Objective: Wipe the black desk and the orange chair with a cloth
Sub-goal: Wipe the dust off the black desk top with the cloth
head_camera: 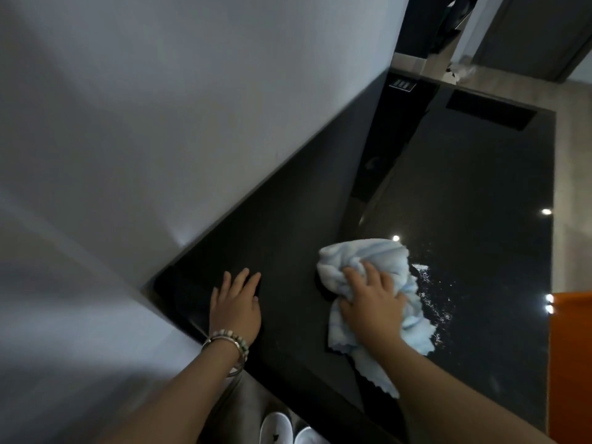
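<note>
Black and glossy, the desk [464,193] fills the middle and the right of the head view, and it runs along a pale grey wall [160,107] on the left. Small round lights are reflected in its surface, and there are many fine bright specks or drops on it just to the right of the cloth.

The cloth [378,267] is light blue and white, with soft ribs, and it lies bunched on the desk top near the middle of the picture. One corner of it hangs toward the near edge of the desk. The right hand [373,304] is on top of the cloth, palm down, with the fingers curled into the folds, so it grips the cloth and presses it on the desk.

The left hand [235,304] is flat on the desk, near the corner where the desk meets the wall. Its fingers are stretched and a little spread, and it holds nothing. On the left wrist there are bracelets [229,342], one with pale beads and one thin and metallic. The two hands are apart, with bare black desk between them.

At the right edge, only a small part of the orange chair [571,347] is visible, close to the side of the desk. At the bottom, under the near edge of the desk, two white slippers [288,427] are seen on the floor.
</note>
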A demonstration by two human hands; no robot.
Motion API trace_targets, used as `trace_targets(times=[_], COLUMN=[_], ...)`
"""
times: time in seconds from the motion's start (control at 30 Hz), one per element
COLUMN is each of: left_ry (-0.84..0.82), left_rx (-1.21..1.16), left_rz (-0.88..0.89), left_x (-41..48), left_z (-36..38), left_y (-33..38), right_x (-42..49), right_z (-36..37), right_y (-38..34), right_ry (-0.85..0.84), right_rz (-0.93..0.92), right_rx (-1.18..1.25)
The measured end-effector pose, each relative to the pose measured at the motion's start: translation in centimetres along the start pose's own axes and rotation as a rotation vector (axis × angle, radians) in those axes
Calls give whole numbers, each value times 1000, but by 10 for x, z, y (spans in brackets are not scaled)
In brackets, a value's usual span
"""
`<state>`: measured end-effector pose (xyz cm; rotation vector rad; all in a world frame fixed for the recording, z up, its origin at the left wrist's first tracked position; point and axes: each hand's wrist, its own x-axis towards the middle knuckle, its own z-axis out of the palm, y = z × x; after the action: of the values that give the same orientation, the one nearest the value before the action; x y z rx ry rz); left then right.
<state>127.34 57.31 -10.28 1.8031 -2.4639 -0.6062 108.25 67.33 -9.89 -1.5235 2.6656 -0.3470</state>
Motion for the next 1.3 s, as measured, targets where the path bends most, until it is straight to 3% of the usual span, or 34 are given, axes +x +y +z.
trace_targets(times=[0.1,0.17,0.27,0.33,0.43,0.53,0.63,0.7,0.77,0.83,1.0,1.07,1.17,1.2,1.3], left_ry=[-11,22,14,-3,58,18,-5,49,115,123,-17,-45,96,152,207], left_rx=[-127,-315,-856,-1130,-1063,-879,-608,-538,-615,-601,-59,-80,-416,-479,-542], left_rz=[34,57,-97,-187,-161,-76,-60,-24,3,39,79,85,9,-29,-191], left_x=[1,2,-2,-5,-9,-18,-25,-29,-36,-43,-54,-56,-62,-65,-68], left_z=[-1,-2,-14,-22,-28,-20,-5,0,-3,-8,-3,-1,-6,-10,-25], left_y=[-8,-16,-25,-25,-19,-20,-31,-35,-37,-41,-50,-50,-52,-55,-71], right_x=[4,-7,-45,-55,-31,-3,8,-12,-41,-38,15,26,27,24,19], right_z=[-10,-11,7,16,19,7,3,2,11,18,3,-3,-21,-27,1], right_y=[-11,-52,-109,-108,-71,-38,-46,-78,-95,-86,-35,-44,-101,-121,-162], right_ry=[139,174,49,-64,17,-4,-31,6,-77,-86,-149,-153,156,187,-299], right_rz=[132,-17,-286,-366,-339,-137,33,-158,-421,-458,-177,-51,163,102,-433], right_rx=[201,263,164,106,25,-10,115,158,82,43,14,61,-22,21,230])
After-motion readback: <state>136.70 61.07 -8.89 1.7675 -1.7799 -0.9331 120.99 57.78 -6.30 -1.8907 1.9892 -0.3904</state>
